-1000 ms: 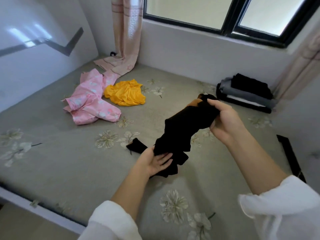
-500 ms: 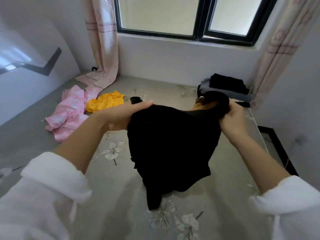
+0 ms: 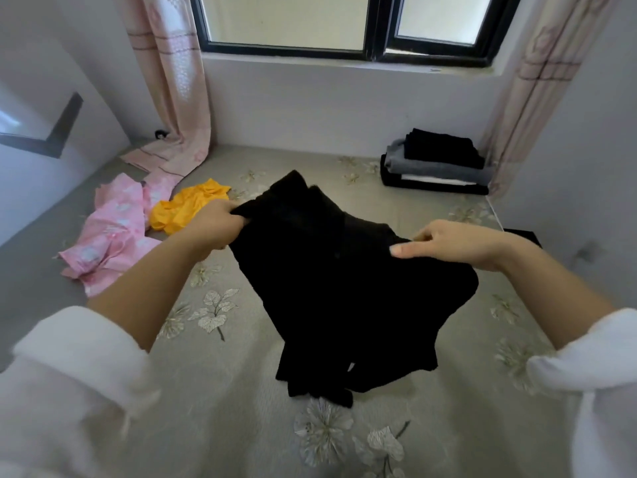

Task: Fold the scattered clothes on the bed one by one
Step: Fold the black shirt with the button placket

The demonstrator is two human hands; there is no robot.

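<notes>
While both hands hold it up over the bed (image 3: 241, 391), a black garment (image 3: 344, 288) hangs between them like a dark curtain, and we look down on it from above. We see the left hand (image 3: 217, 225) clenched in a fist around the upper left corner, with cloth bunched inside the curled fingers. The right hand (image 3: 462, 248) takes the upper right edge in a lighter pinch. Its thumb lies straight along the near face, and its fingers curl over the top behind.

The top edge runs almost level from one hand to the other, across our view. From that edge the long axis drops toward us. The bottom end rests crumpled on the bed, close to our body and between the arms. Some cloth humps up beyond the left hand, so the piece is not yet spread flat. Neither hand is nearer; each has one corner.

We judge that the step in hand is opening the piece out. Laying it flat would call for both hands to carry the top edge away from us together, so the length unrolls along the bed.

Beyond and left of the left hand lie a pink garment (image 3: 110, 232) and, just beside it, a yellow garment (image 3: 186, 212), both unfolded. Far right, by the wall, sits a folded stack (image 3: 437, 167).
</notes>
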